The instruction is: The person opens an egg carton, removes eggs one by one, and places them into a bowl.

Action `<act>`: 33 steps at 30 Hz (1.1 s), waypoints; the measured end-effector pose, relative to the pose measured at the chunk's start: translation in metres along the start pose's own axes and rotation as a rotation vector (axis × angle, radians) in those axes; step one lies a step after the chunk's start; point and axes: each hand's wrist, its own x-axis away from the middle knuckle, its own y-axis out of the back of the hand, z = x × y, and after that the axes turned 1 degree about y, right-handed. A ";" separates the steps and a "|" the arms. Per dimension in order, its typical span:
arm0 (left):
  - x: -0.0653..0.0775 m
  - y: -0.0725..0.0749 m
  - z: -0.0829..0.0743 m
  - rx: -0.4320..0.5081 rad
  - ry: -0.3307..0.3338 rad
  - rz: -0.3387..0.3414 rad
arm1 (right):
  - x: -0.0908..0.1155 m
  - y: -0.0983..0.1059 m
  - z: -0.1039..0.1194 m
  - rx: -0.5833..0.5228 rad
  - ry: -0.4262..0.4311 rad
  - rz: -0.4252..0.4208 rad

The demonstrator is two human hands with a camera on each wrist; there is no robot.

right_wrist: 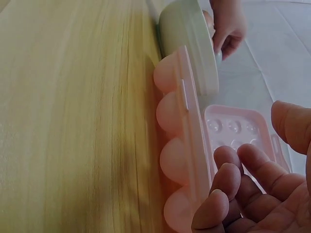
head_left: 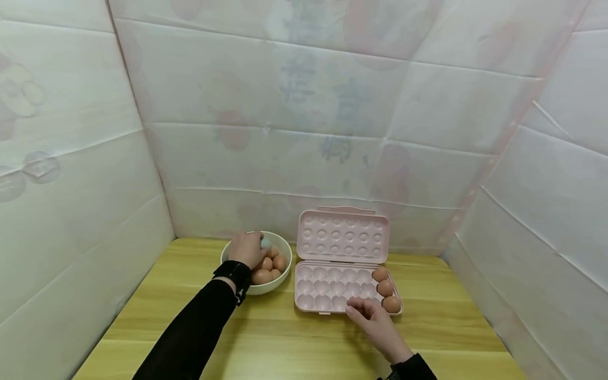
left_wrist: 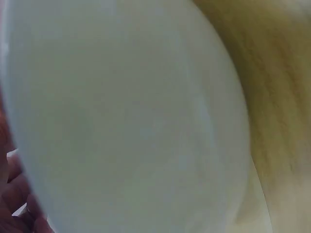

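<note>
My left hand [head_left: 247, 249] reaches into a cream bowl [head_left: 271, 288] of brown eggs [head_left: 262, 276]. Its thumb and forefinger pinch a pale blue-green egg [head_left: 266, 244], mostly hidden by the hand. My right hand [head_left: 375, 323] hovers at the front edge of an open pink egg box [head_left: 311, 310]. In the right wrist view its fingers [right_wrist: 226, 179] are loosely bent, thumb apart, with nothing held. Three brown eggs [head_left: 385, 288] fill the box's right-hand column. The bowl's outer wall [left_wrist: 126, 116] covers most of the left wrist view.
The box's lid [head_left: 344, 235] stands raised behind its base, near the back wall sheet [head_left: 285, 158]. White sheets also close off both sides. Bowl and box stand side by side on a wood-grain table [head_left: 285, 343].
</note>
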 end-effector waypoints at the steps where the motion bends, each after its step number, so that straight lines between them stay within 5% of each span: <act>1: -0.001 -0.001 -0.001 0.018 0.009 0.008 | 0.000 0.000 0.000 0.003 -0.003 -0.004; 8: -0.005 -0.008 -0.002 0.171 0.102 0.036 | 0.001 -0.002 0.000 0.005 -0.007 -0.001; 15: -0.012 -0.014 -0.001 0.006 0.036 -0.032 | 0.001 -0.002 -0.003 -0.002 0.012 -0.003; 21: -0.012 -0.020 0.000 0.009 0.049 -0.039 | 0.000 -0.002 -0.006 -0.019 0.028 0.020; 25: -0.010 -0.020 -0.001 0.068 0.080 -0.025 | 0.000 -0.002 -0.006 -0.024 0.029 0.021; 28: -0.009 -0.022 0.000 0.294 0.150 0.082 | 0.000 -0.003 -0.005 -0.024 0.030 0.019; 29: -0.009 -0.023 0.001 0.298 0.155 0.085 | 0.000 -0.003 -0.005 -0.024 0.032 0.019; 32: -0.011 -0.025 0.004 0.246 0.113 0.086 | 0.000 -0.003 -0.005 -0.019 0.032 0.021; 33: -0.012 -0.023 0.004 0.135 0.070 0.041 | 0.000 -0.003 -0.005 -0.016 0.032 0.020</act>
